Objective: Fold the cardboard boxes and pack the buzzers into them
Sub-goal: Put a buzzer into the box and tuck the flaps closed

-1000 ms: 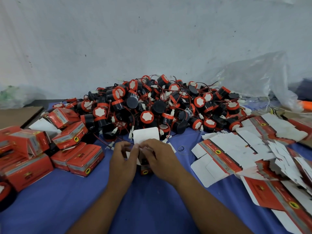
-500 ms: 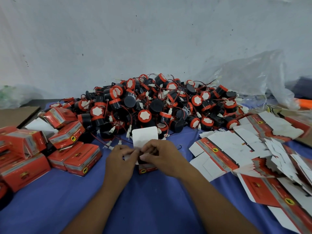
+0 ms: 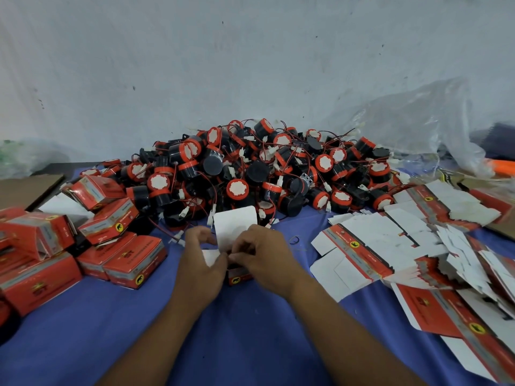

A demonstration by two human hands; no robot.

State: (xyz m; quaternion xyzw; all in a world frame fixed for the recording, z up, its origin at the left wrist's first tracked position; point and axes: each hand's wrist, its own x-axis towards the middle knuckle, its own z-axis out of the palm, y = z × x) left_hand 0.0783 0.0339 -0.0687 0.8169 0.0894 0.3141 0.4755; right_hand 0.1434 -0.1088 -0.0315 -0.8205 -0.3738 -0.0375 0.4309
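Small packing workshop: buzzer heap (image 3: 267,174) against bare wall, filled boxes (image 3: 133,257) left of it, flat cartons (image 3: 390,246) right.

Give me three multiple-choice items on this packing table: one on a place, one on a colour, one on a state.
1. The flat cartons lie:
A) on the person's right
B) on the person's left
C) in the person's lap

2. The table cloth is:
A) green
B) blue
C) white

3. The white flap of the box held between the left hand and the right hand is:
A) tucked shut
B) torn off
C) standing open

Answers:
1 A, they spread out to the right of the hands.
2 B, blue shows all round both arms.
3 C, the flap stands up behind the fingers.
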